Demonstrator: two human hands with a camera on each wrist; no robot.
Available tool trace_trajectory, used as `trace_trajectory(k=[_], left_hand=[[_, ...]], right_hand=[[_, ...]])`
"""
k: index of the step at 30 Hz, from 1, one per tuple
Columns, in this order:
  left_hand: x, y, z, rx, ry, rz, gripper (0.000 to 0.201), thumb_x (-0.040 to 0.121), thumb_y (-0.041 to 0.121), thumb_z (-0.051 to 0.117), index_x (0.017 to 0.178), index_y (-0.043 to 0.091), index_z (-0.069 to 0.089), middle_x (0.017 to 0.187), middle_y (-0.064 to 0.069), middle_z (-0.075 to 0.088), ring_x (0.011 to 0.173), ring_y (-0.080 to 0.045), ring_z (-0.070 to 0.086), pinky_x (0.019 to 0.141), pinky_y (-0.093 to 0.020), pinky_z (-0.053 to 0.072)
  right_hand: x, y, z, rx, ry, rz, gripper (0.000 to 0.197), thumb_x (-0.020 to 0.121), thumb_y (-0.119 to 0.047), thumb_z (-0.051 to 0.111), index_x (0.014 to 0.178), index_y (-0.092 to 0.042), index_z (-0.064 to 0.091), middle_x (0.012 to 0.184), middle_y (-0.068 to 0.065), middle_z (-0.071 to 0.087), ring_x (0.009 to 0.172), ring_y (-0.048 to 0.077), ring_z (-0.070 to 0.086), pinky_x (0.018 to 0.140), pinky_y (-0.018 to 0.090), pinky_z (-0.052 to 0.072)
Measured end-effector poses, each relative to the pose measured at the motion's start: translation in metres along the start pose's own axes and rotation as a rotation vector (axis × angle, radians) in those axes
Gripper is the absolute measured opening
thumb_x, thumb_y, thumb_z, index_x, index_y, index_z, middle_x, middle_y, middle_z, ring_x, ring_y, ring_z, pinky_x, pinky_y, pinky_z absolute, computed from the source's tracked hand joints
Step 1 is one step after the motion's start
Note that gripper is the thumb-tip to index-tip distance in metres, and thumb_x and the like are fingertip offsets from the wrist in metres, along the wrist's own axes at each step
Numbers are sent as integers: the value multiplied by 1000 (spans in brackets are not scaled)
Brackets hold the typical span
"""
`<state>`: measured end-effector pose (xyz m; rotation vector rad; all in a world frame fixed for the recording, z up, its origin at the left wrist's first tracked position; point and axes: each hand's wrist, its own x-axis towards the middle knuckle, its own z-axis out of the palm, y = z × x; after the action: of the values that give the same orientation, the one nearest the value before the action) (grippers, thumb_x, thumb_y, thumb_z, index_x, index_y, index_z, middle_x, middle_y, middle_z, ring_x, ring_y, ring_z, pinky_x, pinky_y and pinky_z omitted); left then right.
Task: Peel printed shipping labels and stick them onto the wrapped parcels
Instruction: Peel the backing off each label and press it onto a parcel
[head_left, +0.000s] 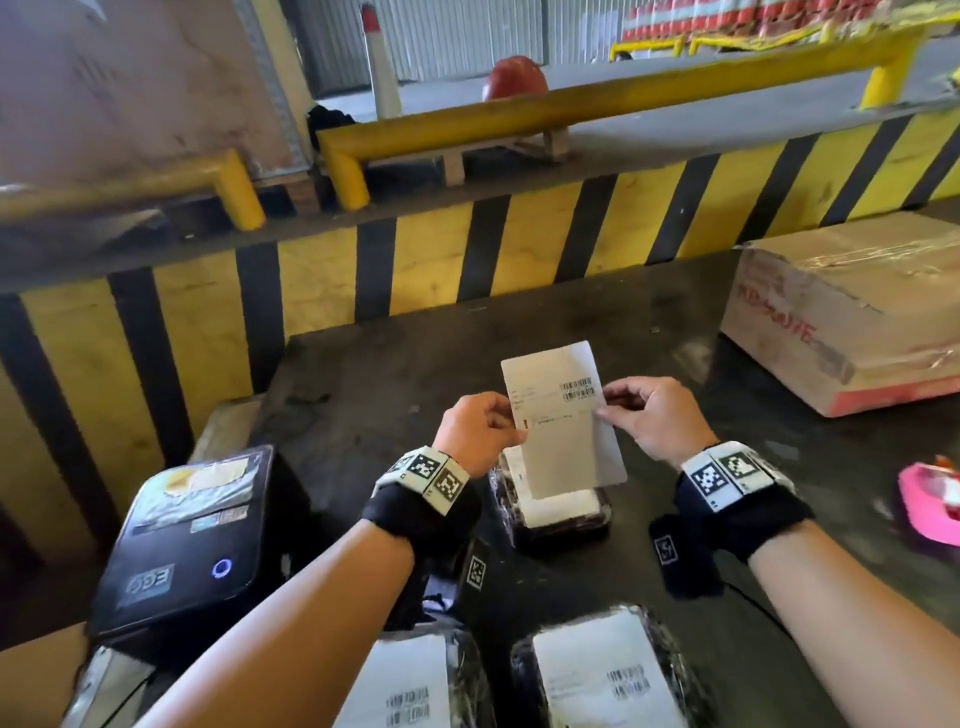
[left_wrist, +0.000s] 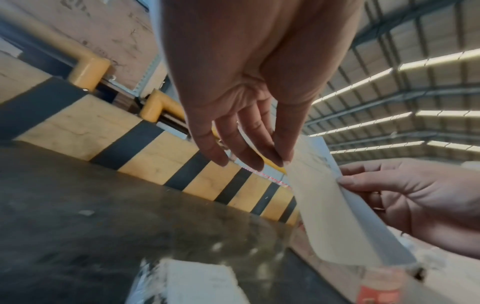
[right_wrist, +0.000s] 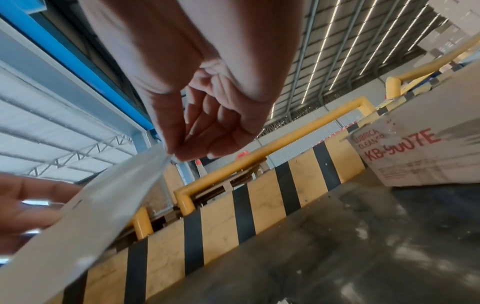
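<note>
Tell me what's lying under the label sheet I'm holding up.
Under the label sheet, held by the left hand and right hand, a plastic-wrapped parcel lies on the dark table. The sheet hides its far part, so its whole top cannot be seen.

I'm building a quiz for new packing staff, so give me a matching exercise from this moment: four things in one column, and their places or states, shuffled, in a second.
Things
1. shipping label
2. label printer
3. cardboard box
4. orange hard hat

Places or states
A. behind the yellow rail, on the raised ledge
B. held up between the left hand and right hand, each pinching an edge
C. far right of the work surface, wrapped in clear tape
D. black, at the near left, blue light ring lit

Pairs: 1-B, 2-D, 3-C, 4-A
</note>
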<state>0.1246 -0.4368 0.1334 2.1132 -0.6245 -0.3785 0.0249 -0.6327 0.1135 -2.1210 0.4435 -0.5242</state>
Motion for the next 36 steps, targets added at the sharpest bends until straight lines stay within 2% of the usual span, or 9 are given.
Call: trace_trajectory(k=[4,11,15,22,26,29,31,33,36], left_hand=[[33,-24,17,81,-9,-118,20,81,10,71,99,14,65,91,-4,75,84,-14,67,79,-27,52],[74,-74,54,213,-86,-327,31,80,13,72,110,10,64,102,-8,71,97,-21,65,79,-25,50],[85,-92,69,276,-128,-383,30,80,14,71,109,13,64,107,-7,70,100,-23,65,85,-31,52],[89,-107,78,351,-159,-416,27,81,13,68,108,12,62,109,-8,69,100,-24,64,78,-25,48],[90,-107,81,370,-153,-432,25,82,13,67,107,13,61,110,-9,67,100,-25,63,83,-32,53],[91,-107,82,357,-156,-464,24,83,12,67,105,15,60,112,-8,67,98,-23,64,80,-31,54],[90,-106,84,349,-143,-485,26,83,14,67,106,17,59,114,-7,66,97,-22,65,80,-31,55],[86,-100,84,400,-117,-495,34,83,18,68,115,17,55,119,-7,62,101,-25,63,84,-35,54],[78,-92,77,681,-111,-428,60,81,32,70,130,16,39,130,-9,47,115,-31,54,94,-46,47]], right_hand=[[32,31,20,-30,-147,68,19,76,-17,77,94,-15,73,91,-4,71,82,9,65,76,20,49],[59,96,59,-97,-364,217,23,74,-16,78,96,-18,73,91,-1,72,89,15,66,87,29,52],[61,120,73,-82,-401,265,22,74,-13,76,95,-17,73,89,-2,72,85,12,65,78,20,46],[60,133,85,-57,-413,277,24,74,-12,76,98,-14,72,84,-2,69,82,12,63,76,18,43],[56,128,85,-102,-406,257,23,76,-14,74,98,-17,72,85,-5,69,80,8,61,61,4,37],[52,125,86,-110,-369,253,20,76,-14,72,96,-19,72,88,-4,71,78,7,62,60,1,36],[49,122,90,-109,-344,252,22,77,-14,72,98,-20,70,95,-2,71,79,8,64,64,6,43],[48,120,93,-185,-317,248,40,77,-18,72,115,-20,61,119,4,62,94,16,64,80,24,52],[56,123,84,-442,-253,325,79,77,-33,72,141,-11,31,145,11,35,126,31,45,103,44,40]])
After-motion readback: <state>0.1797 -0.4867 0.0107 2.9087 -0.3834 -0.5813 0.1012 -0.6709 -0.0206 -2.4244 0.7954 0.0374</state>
